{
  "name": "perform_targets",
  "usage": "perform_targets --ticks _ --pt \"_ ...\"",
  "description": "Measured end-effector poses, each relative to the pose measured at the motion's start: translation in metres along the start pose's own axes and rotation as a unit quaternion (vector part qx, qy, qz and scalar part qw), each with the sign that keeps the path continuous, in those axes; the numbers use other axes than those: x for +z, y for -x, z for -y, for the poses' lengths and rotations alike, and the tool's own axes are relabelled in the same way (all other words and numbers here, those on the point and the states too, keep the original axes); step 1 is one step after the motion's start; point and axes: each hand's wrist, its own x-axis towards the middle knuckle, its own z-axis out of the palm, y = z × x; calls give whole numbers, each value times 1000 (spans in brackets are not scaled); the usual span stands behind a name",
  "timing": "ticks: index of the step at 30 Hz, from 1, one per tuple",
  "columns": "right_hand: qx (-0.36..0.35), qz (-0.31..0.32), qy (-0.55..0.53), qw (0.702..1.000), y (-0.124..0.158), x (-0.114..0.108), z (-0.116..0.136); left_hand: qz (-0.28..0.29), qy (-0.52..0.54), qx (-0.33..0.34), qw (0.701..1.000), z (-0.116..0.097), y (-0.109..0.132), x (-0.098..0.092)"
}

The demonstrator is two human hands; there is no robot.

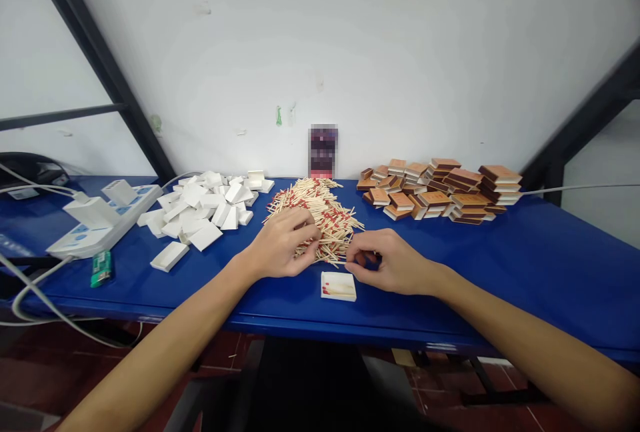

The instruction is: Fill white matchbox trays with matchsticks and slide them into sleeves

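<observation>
My left hand (286, 243) rests at the near left side of a heap of red-tipped matches (333, 209), its fingers curled against the sticks. Whatever lies between its fingertips is hidden. At the heap's near right edge my right hand (395, 262) is closed in a pinch, with a pale match (339, 263) at the fingertips. Just in front of the heap, between the hands, a white matchbox tray (345, 295) lies open side up. A few matches lie in it, red heads to the left.
Several white trays (200, 209) are piled at left, with one tray (170, 257) nearer. Brown matchbox sleeves (437, 189) are stacked at right. A power strip (107, 219) with cables and a green packet (101, 268) sit far left on the blue table (525, 272).
</observation>
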Motion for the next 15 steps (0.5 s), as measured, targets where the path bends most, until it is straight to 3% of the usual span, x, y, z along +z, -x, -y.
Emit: perform_targets --ticks 6,11,15 --pt "-3 72 0 997 1 -4 7 -5 5 7 1000 -1 -1 2" --pt "40 6 23 999 -1 -1 4 19 8 32 999 -6 -2 7" --pt "25 -25 16 999 -1 3 1 61 7 35 998 -7 -2 8"
